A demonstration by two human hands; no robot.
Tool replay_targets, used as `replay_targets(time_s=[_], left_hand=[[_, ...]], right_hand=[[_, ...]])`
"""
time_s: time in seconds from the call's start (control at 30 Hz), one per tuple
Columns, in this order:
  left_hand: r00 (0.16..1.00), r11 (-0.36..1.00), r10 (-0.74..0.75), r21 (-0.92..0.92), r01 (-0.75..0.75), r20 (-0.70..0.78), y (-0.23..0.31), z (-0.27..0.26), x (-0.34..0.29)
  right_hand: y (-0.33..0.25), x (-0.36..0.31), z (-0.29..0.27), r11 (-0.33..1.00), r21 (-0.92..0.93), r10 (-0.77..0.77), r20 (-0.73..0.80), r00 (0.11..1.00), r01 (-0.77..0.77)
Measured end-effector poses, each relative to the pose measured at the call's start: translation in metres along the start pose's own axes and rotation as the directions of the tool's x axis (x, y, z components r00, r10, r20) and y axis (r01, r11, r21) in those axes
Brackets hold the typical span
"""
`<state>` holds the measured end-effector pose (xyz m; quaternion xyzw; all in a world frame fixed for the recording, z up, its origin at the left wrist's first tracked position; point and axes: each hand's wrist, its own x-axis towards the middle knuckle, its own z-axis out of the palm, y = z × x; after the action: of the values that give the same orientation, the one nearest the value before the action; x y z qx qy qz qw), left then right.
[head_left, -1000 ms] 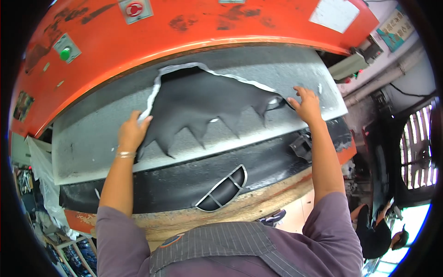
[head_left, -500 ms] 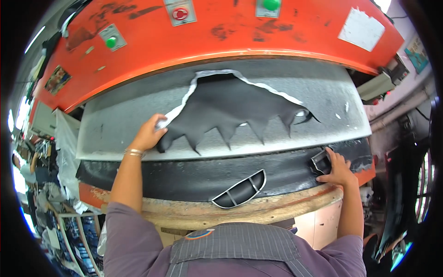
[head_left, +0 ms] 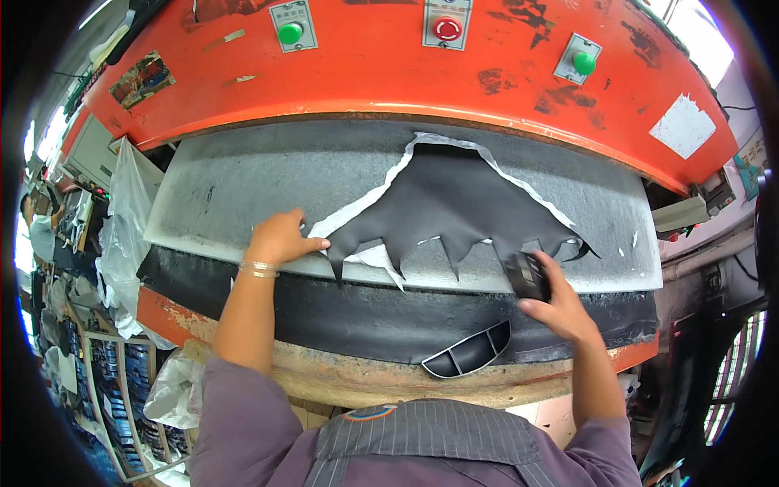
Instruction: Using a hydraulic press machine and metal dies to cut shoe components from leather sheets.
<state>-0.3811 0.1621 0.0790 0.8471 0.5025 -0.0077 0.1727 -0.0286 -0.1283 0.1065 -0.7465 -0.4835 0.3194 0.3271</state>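
A piece of black leather-like sheet, with a row of pointed tongues along its near edge, lies over white backing on the grey cutting board. At its left corner my left hand rests with thumb and forefinger spread, the thumb tip touching the sheet's edge. My right hand grips a small dark cutting die, blurred by motion, above the near edge of the sheet's right part. A half-moon cutting die with metal edges and inner bars lies on the black ledge in front.
Behind the board spans an orange press beam with two green buttons and a red one. A worn wooden edge runs along the front. Plastic sheeting hangs at the left, beside a rack of dark goods.
My right hand has lifted the small die from the black ledge and carried it left and away from me to the sheet. White backing now shows below the sheet's left part. The view has turned.
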Motion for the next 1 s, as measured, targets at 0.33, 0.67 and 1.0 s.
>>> replay_targets(time_s=[0.33,0.67,1.0], left_hand=[[0.791,0.823,0.566,0.096,-0.56,-0.233,-0.013,0.072,-0.018],[0.755,0.763,0.562,-0.139,-0.631,-0.338,-0.041,0.046,-0.013],[0.722,0.747,0.501,-0.182,-0.639,-0.478,-0.017,0.096,0.022]], right_hand=[[-0.08,0.165,0.133,0.682,-0.624,-0.319,0.215,0.923,0.381],[-0.092,0.208,0.137,0.711,-0.633,-0.277,0.148,0.949,0.306],[-0.072,0.207,0.139,0.807,-0.59,-0.079,-0.118,0.99,-0.006]])
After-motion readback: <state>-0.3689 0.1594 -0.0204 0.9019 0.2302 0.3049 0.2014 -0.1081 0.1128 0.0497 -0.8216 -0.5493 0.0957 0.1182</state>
